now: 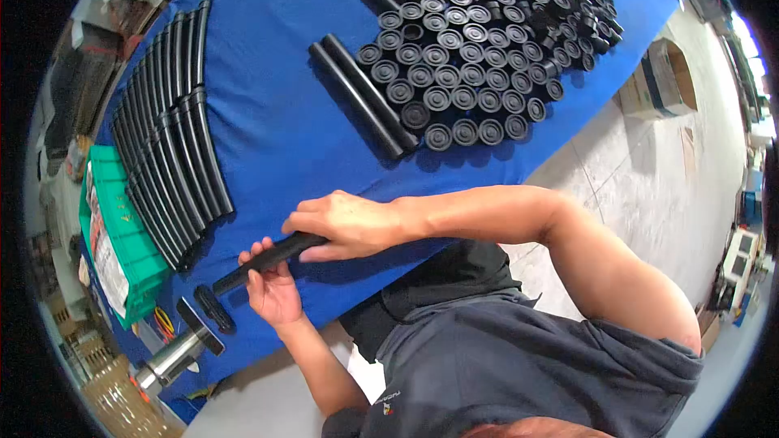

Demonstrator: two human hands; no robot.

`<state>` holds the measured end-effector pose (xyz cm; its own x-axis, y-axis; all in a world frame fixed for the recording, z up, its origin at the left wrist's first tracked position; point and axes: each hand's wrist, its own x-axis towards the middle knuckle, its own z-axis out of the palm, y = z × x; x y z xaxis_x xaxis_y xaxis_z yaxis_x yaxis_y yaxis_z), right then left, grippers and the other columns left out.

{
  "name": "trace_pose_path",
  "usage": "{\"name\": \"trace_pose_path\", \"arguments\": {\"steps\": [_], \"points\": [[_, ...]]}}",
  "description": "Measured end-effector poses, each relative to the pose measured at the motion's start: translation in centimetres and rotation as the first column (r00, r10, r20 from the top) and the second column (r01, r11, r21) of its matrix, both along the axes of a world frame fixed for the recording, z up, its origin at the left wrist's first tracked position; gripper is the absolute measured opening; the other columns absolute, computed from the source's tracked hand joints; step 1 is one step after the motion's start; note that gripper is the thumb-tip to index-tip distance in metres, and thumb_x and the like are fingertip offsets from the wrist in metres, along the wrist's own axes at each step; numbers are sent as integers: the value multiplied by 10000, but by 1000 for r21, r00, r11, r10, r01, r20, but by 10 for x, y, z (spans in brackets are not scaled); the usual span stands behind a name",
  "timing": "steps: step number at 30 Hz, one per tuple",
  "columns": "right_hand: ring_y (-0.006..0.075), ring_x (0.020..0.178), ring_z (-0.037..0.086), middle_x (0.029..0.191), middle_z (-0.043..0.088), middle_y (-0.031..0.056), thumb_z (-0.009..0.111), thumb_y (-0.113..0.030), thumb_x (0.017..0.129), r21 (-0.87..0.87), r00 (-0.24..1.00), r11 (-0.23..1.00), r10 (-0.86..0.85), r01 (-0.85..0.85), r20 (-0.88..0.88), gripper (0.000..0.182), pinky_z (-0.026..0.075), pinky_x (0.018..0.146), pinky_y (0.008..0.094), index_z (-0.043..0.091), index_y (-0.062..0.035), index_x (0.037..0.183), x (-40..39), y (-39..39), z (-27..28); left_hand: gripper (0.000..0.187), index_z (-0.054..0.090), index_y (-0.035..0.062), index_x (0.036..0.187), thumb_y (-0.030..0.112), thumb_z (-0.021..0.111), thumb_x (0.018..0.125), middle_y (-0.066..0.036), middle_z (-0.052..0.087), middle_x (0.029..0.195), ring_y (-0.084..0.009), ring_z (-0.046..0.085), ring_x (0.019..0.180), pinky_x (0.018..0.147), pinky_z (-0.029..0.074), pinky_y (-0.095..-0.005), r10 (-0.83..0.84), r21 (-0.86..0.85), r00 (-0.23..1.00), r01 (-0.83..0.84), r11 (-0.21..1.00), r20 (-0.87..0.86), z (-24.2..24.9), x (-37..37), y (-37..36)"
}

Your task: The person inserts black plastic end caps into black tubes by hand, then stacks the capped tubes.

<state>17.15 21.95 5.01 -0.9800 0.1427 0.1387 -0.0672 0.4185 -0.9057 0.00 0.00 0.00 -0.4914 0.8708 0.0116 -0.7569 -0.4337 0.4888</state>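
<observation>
My left hand is palm up under a black tube, its fingers curled round the middle. Over the upper right end of this tube, my right hand grips from above. The tube slants down to the left. Just beyond its lower end, a black ribbed part stands beside the dark plate of a silver metal cylinder.
Rows of black tubes lie on the blue cloth near a green bin. Two thicker tubes lie beside many round black caps. More tubes are at the top. A cardboard box stands on the floor.
</observation>
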Motion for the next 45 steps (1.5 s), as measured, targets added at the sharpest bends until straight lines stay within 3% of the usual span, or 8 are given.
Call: {"name": "trace_pose_path", "arguments": {"steps": [2, 7, 12, 19, 23, 39, 42, 45], "points": [[350, 828, 688, 986, 667, 173, 738, -228, 861, -513, 931, 857, 217, -38, 294, 383, 566, 674, 448, 604, -22, 1155, -9, 6, 20, 354, 533, -15, 1352, 24, 569, 1002, -236, 534, 1435, -397, 468, 1390, 1180, 394, -551, 26, -22, 1000, -25, 999, 18, 6, -11, -4], [363, 780, 657, 901, 609, 154, 747, -201, 840, 191, 945, 971, -79, 146, -317, 349, 554, 663, 476, 595, -31, 1105, 5, -9, -23, 324, 561, -33, 1314, 20, 575, 995, -229, 549, 1421, -390, 477, 1383, 1180, 398, -554, 44, -63, 998, -41, 997, 40, 1, 4, 5], [363, 772, 654, 851, 608, 164, 759, -225, 812, -353, 979, 932, 139, -78, 151, 387, 539, 644, 482, 588, -11, 1086, 10, 8, 10, 331, 547, -31, 1324, 33, 576, 1000, -222, 546, 1426, -373, 471, 1390, 1178, 406, -533, 22, -29, 1000, -22, 999, 15, 2, 4, 4], [376, 767, 653, 839, 614, 177, 749, -200, 802, 231, 922, 956, -82, 181, -380, 333, 528, 622, 495, 564, -5, 997, 6, -11, -23, 304, 547, -25, 1289, 6, 586, 989, -208, 572, 1379, -365, 489, 1370, 1204, 365, -527, 35, -58, 998, -31, 998, 56, 9, 6, 7], [332, 756, 665, 866, 605, 171, 767, -226, 805, -228, 999, 973, 47, -45, 1, 358, 541, 599, 447, 557, -5, 993, 2, -4, -13, 324, 511, -70, 1331, 20, 530, 1020, -220, 517, 1450, -365, 431, 1421, 1212, 355, -522, -48, 44, 998, 46, 998, 48, 3, 4, 8], [390, 746, 658, 838, 648, 184, 722, -211, 841, 64, 937, 983, -143, 172, -319, 296, 532, 652, 490, 631, -3, 1032, 9, -9, -13, 326, 523, -74, 1326, -21, 528, 1004, -246, 512, 1455, -375, 431, 1421, 1213, 344, -545, -10, 34, 999, 9, 999, 40, 4, 3, 7], [389, 718, 637, 871, 608, 167, 726, -182, 831, -460, 950, 886, 191, -59, 245, 309, 528, 633, 498, 591, -11, 1050, 15, 14, 27, 332, 513, -78, 1337, -13, 521, 1012, -242, 510, 1458, -375, 422, 1427, 1218, 339, -539, -63, 75, 995, 58, 995, 71, 6, 4, 7], [367, 704, 653, 850, 628, 168, 743, -202, 827, 71, 907, 986, -109, 151, -406, 334, 534, 602, 467, 603, -5, 1058, 4, -1, -16, 332, 509, -81, 1340, -1, 518, 1018, -237, 516, 1451, -372, 426, 1424, 1219, 341, -530, -22, 19, 999, 21, 1000, 48, 5, 4, 9]]}}
